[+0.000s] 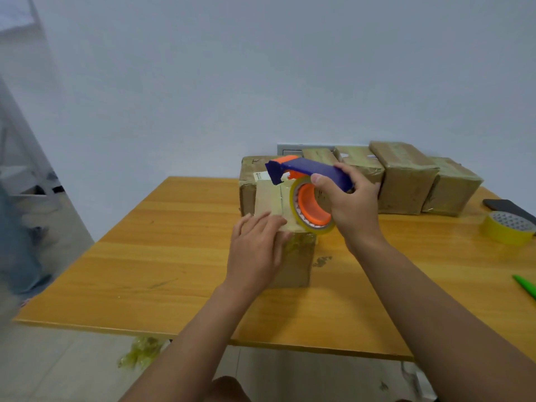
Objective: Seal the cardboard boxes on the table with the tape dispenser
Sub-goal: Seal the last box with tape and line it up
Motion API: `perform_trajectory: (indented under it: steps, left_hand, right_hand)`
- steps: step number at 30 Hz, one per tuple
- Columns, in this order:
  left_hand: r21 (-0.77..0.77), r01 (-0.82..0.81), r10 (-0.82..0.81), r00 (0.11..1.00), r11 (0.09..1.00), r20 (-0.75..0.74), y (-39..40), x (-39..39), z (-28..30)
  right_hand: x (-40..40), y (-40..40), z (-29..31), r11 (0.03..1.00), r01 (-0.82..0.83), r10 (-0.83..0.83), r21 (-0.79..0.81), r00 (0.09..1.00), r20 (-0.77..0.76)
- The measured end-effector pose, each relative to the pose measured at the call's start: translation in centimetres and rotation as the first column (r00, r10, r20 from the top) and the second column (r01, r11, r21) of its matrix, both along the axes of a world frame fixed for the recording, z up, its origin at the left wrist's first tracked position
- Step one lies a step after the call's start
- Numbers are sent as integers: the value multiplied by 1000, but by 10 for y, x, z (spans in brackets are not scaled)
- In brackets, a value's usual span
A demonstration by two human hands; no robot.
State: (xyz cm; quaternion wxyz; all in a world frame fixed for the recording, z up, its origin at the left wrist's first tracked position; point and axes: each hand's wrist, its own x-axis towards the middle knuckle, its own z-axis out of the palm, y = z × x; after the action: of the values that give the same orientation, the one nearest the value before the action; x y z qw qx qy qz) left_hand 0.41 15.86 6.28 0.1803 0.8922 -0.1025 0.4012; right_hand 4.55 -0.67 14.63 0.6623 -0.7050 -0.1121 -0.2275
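Note:
A small cardboard box [298, 256] stands on the wooden table [162, 250] in front of me. My left hand [255, 250] presses flat on the box's near top edge with straight fingers. My right hand [351, 207] grips the blue handle of the tape dispenser [307, 195], whose orange hub carries a roll of clear tape. The dispenser's front end sits over the far part of the box's top, where the flap seam shows. Behind it stands a larger box [248, 181] with a white label.
Several taped boxes [406, 181] line the back of the table by the wall. A yellow tape roll [507, 227] and a dark object [504, 206] lie at the right edge, with a green pen [526, 287] nearer. Crumpled tape [142, 351] lies on the floor.

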Motion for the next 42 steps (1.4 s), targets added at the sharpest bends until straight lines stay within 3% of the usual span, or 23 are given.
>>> perform_trajectory:
  steps: [5, 10, 14, 25, 31, 38, 42]
  left_hand:
    - [-132, 45, -50, 998, 990, -35, 12, 4, -3]
    - [-134, 74, -87, 992, 988, -93, 12, 0, 0]
    - [-306, 182, -218, 972, 935, -88, 26, -3, -8]
    - [-480, 133, -156, 988, 867, -9, 16, -15, -31]
    - [-618, 118, -215, 973, 777, -85, -9, -24, -35]
    - [-606, 9, -32, 999, 795, -27, -3, -17, -32]
    - [-628, 57, -97, 995, 776, -29, 5, -19, -29]
  right_hand:
    - [2, -3, 2, 1000, -19, 18, -22, 999, -34]
    - [-4, 5, 10, 1000, -7, 7, -19, 1000, -2]
    - [-6, 15, 4, 999, -18, 17, -33, 1000, -13]
    - [-3, 10, 3, 996, -27, 25, -86, 999, -20]
    - [-2, 10, 2, 997, -22, 21, -79, 1000, -12]
    - [-3, 10, 2, 997, -30, 29, -72, 999, -14]
    - [-3, 10, 3, 996, -34, 33, -87, 999, -16]
